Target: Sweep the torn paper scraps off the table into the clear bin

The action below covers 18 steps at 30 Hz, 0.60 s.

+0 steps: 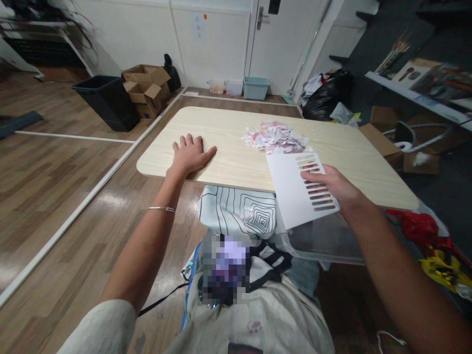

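On the pale wooden tabletop (228, 167) lies a heap of torn paper scraps (278, 136). My left hand (189, 155) rests on the board left of the heap, palm down with its fingers spread, holding nothing. A flat white scraper (289, 189) with a row of slots is gripped at its slotted side by my right hand (337, 184), thumb on top. The scraper's far edge is close to the near side of the heap, while its near part sticks out past the table's front edge. Below it is a clear plastic bin (328, 246).
A patterned cushion-like cloth (236, 209) sits under the front edge by my lap. A black waste bin (106, 103) and cardboard boxes (147, 93) stand at the left. Beyond the table are a teal basket (256, 88) and a black bag (326, 96). Red bags (420, 228) lie at the right.
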Tool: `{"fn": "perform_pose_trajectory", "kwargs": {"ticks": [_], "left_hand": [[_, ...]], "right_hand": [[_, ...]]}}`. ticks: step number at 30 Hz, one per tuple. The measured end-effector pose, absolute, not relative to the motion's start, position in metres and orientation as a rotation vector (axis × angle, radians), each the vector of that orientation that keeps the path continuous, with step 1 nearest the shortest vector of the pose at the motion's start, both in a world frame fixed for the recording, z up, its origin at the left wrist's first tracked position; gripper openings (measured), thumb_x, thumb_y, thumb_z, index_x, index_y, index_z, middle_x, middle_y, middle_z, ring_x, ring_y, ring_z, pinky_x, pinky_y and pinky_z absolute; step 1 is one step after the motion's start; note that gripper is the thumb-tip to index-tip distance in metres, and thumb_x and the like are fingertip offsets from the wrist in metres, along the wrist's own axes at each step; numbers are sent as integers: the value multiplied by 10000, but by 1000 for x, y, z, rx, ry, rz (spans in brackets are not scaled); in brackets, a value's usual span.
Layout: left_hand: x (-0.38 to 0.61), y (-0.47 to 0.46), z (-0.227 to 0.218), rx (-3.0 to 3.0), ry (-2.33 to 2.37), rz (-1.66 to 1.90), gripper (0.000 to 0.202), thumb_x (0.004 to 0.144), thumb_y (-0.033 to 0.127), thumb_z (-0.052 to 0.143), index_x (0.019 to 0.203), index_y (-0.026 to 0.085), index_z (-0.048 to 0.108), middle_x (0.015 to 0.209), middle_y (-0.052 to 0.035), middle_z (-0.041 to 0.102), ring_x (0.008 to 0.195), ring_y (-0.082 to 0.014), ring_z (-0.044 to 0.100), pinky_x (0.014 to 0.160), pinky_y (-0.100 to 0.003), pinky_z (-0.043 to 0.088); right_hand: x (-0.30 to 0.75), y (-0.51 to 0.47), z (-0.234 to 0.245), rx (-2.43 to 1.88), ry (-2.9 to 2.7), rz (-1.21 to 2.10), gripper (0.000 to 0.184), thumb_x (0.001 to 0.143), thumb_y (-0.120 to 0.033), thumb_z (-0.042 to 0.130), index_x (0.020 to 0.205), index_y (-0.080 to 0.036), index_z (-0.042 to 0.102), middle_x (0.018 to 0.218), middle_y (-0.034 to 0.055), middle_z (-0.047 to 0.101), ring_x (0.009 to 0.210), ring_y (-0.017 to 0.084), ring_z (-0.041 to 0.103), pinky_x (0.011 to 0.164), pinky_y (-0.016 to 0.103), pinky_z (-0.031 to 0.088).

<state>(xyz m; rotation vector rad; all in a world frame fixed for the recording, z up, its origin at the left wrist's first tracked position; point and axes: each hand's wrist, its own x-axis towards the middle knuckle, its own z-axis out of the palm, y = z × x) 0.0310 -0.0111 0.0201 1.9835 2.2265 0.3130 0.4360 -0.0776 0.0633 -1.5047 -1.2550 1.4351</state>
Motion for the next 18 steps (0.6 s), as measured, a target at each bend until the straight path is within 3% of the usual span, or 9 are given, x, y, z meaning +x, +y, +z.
{"fn": "perform_pose_trajectory", "kwargs": {"ticks": [11, 18], "left_hand": [[33, -13, 22, 1971, 2224, 340, 974, 1082, 799, 334, 1856, 239, 525, 1974, -257, 485, 1873, -563, 312, 1484, -818, 261], [34, -14, 21, 1998, 2251, 336, 969, 1078, 814, 311, 1811, 237, 571, 1945, -265, 521, 1846, -559, 375, 1481, -806, 290]], "right_hand": [[429, -77, 52, -1433, -1271, 1374, 382, 745, -360, 1025, 1007, -250, 770, 835, 34, 841, 802, 298, 854, 794, 409, 696], [428, -80, 49, -1394, -1225, 1376, 388, 736, -355, 1021, 1008, -256, 762, 843, 29, 837, 737, 271, 816, 729, 383, 668]]}}
